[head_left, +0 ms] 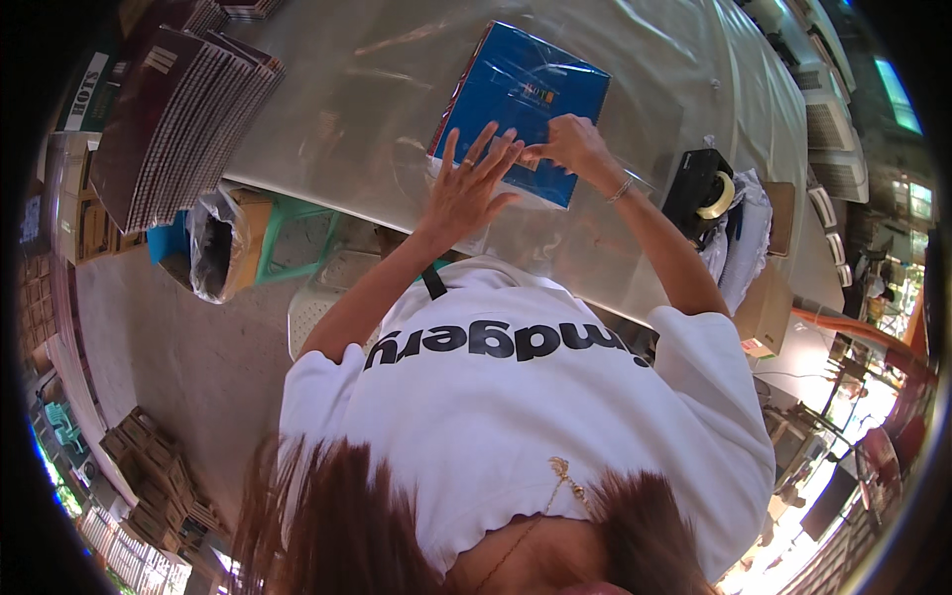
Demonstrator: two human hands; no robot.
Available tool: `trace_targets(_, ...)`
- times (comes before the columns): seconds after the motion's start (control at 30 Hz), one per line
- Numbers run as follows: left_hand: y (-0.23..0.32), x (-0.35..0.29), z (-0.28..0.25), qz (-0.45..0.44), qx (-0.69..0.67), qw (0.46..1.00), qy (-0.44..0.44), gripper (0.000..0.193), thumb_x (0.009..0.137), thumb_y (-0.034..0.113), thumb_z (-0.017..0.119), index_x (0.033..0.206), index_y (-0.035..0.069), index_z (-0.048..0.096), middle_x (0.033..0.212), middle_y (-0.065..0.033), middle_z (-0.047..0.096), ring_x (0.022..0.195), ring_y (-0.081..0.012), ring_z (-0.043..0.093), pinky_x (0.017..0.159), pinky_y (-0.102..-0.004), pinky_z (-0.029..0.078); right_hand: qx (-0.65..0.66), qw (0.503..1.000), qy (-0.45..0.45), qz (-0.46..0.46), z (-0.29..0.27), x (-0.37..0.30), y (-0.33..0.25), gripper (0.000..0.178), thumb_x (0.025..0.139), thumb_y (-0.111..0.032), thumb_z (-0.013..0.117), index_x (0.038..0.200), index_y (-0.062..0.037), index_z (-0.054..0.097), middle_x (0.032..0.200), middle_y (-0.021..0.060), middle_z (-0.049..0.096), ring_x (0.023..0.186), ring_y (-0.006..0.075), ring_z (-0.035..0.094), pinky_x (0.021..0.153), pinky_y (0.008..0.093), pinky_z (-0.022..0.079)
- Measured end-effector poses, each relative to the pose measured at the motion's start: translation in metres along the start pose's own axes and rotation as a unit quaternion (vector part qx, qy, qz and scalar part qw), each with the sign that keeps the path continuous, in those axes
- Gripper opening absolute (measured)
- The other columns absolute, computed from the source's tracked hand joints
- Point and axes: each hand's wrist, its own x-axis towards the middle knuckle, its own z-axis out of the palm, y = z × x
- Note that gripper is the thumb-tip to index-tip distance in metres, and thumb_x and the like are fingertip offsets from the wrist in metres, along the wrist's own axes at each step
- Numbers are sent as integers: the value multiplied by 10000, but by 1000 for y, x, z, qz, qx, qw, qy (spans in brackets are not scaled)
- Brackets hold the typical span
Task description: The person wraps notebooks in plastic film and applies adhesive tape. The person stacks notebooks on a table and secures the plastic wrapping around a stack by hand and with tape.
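A blue rectangular pack (555,84) in shiny clear plastic wrap lies flat on the table before me, slightly turned. My left hand (468,186) rests over its near left part, fingers spread and stretched out. On the pack's near right part is my right hand (577,149), its fingers curled in and its thumb pointing toward the left fingertips. Whatever the right fingers may pinch is too small or hidden to make out. A pale, whitish edge of the pack shows below the hands.
The table (347,109) has a clear plastic cover. Maroon spiral notebooks (188,119) are stacked at its left. A black tape dispenser (699,183) stands at the right beside a plastic bag (749,233). A green stool (297,243) and a carton (253,233) are below the left edge.
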Motion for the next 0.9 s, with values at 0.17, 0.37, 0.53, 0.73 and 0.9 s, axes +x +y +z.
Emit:
trace_targets(0.17, 8, -17, -24, -144, -8, 989, 18, 706, 837, 385, 596, 1426, 157, 280, 1461, -86, 273, 1399, -299, 105, 1082, -581, 102, -73, 974, 210, -29, 0, -20, 28, 357, 827, -368, 650, 722, -29, 609, 668, 100, 647, 652, 303, 619, 649, 386, 487)
trace_targets(0.37, 28, -38, -24, -501, -640, 562, 154, 672, 892, 506, 479, 1375, 66, 321, 1407, -175, 306, 1337, -337, 221, 1056, -602, 154, 64, 907, 347, -231, -49, 85, 69, 361, 883, -385, 559, 979, -43, 624, 951, 154, 647, 950, 302, 591, 807, 406, 443)
trace_targets(0.53, 30, -24, 10, -395, -915, 68, 41, 846, 824, 728, 346, 1302, 29, 346, 1300, -204, 374, 1276, -351, 312, 1024, -661, 174, 73, 989, 89, -90, -65, 152, 68, 579, 925, -536, 372, 1293, -99, 462, 1352, 95, 408, 1252, 217, 366, 1044, 351, 258)
trace_targets(0.73, 30, -2, -33, -342, -938, -25, 48, 952, 809, 763, 276, 1388, 9, 235, 1429, -232, 229, 1353, -402, 163, 1048, -661, 60, 133, 975, -58, -167, -102, 148, 80, 617, 935, -490, 391, 1403, -90, 345, 1421, 78, 355, 1305, 201, 313, 1101, 320, 181)
trace_targets(0.9, 13, -28, -44, -265, -963, 19, 50, 1019, 728, 828, 325, 1429, 100, 197, 1470, -150, 202, 1366, -368, 138, 1022, -695, 15, 119, 944, 22, -308, -151, 80, -24, 486, 941, -401, 451, 1312, -87, 455, 1275, 65, 484, 1218, 161, 392, 1042, 274, 242)
